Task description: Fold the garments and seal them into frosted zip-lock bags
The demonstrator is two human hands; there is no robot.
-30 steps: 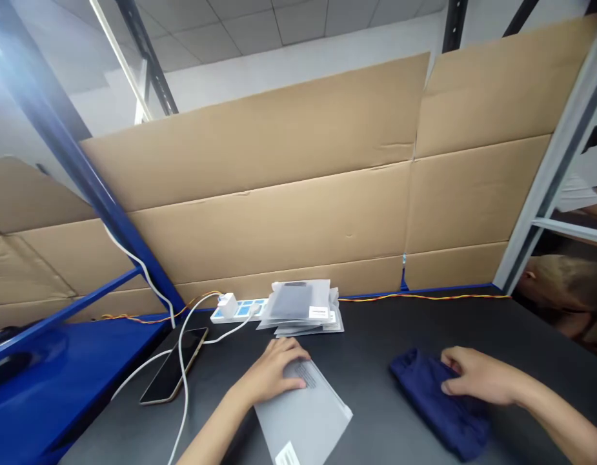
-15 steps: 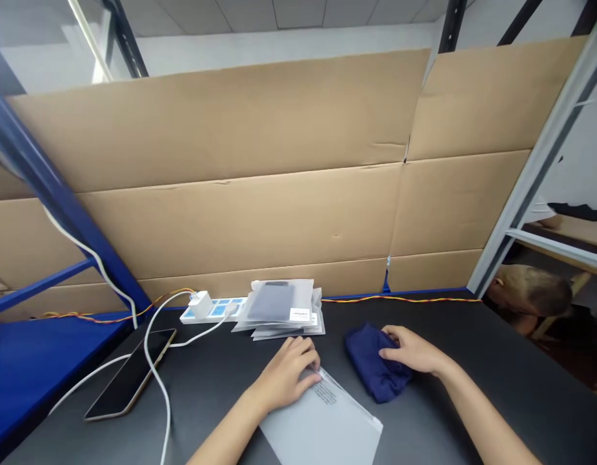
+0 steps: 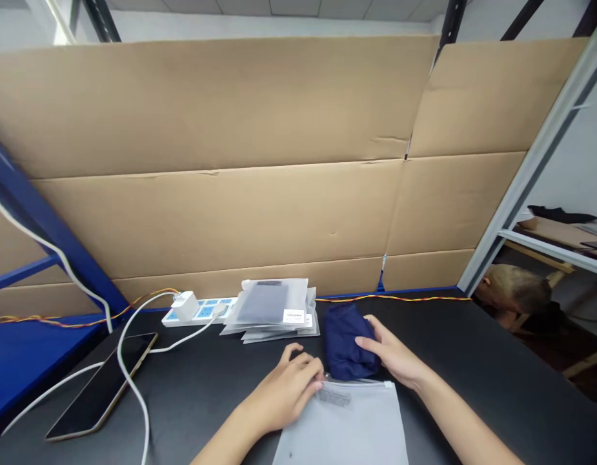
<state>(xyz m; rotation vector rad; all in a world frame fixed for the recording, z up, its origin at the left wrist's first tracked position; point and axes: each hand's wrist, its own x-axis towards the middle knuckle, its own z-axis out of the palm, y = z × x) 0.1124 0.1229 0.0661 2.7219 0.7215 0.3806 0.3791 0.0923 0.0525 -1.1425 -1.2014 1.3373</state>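
Observation:
A frosted plastic zip bag (image 3: 341, 423) lies flat on the black tabletop, its zip edge facing away from me. My left hand (image 3: 286, 387) is at the left end of that edge, with its fingers pinching the bag's top corner. A folded navy garment (image 3: 345, 342) sits just beyond the bag's zip edge, touching it or very nearly so. My right hand (image 3: 390, 355) presses against the garment's right side, with its fingers on the cloth. The bag's lower end runs out of the bottom of the view.
Behind the hands lies a stack of bagged items (image 3: 272, 310), next to a white power strip (image 3: 196, 312) with a plugged-in charger. A phone (image 3: 102, 386) lies at left under a white cable (image 3: 131, 371). Cardboard sheets (image 3: 206, 161) stand behind the black table (image 3: 482, 349). A person's head (image 3: 514, 290) shows beyond the right rack.
The navy garment has slid left under my right hand, up to the bag's zip edge. The bag has shifted right and squared up. The view has turned slightly.

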